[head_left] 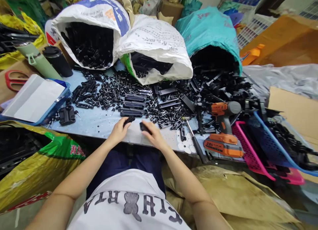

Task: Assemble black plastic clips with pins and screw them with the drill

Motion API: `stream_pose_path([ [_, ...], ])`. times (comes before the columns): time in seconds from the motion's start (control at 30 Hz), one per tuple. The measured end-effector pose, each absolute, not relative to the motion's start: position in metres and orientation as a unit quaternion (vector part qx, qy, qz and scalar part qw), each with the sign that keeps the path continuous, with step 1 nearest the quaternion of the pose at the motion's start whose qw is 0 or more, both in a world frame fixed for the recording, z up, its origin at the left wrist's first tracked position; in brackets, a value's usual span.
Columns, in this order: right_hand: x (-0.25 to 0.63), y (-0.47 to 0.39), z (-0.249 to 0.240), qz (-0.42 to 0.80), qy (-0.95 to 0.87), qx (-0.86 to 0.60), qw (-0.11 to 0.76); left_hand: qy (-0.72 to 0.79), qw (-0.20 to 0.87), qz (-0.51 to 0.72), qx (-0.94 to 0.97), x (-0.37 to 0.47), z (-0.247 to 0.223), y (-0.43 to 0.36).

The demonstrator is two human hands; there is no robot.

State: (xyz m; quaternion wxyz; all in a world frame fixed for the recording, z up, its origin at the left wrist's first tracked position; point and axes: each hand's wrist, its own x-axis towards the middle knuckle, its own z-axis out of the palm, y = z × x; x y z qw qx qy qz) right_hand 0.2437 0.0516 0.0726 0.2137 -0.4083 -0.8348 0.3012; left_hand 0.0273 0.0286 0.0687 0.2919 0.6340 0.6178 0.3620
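My left hand (120,128) is closed on a small black plastic part (129,120) above the front edge of the table. Just to the right, my right hand (152,133) grips another dark plastic piece (145,127) between thumb and fingers. The two pieces are apart, and fingers partly cover both. Beyond my hands lies a stack of long black plastic bars (132,105). Loose black parts with metal pins (109,91) are heaped around the stack.
Three sacks, one white and blue (121,11), one white (159,34) and one teal (208,28), spill black parts. Rightward lie a hammer (195,140), an orange cordless drill (223,142) and a pink basket (253,157). Leftward are a blue tray (67,87), scissors (16,80) and a black cup (57,61).
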Motion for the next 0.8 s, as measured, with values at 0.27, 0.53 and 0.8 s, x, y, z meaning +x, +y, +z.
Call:
stream_pose_path([
  [0.27,0.263,0.043,0.07,0.164,-0.875,-0.438,0.125,0.603,0.443,0.487,0.451,0.033,0.044,0.025],
  [0.53,0.219,0.061,0.054,0.423,-0.7,-0.502,0.279,0.57,0.405,0.48,0.531,0.062,0.051,0.017],
  [0.8,0.23,0.052,0.069,0.568,-0.618,-0.383,0.387,0.531,0.288,0.49,0.629,0.062,0.074,0.019],
])
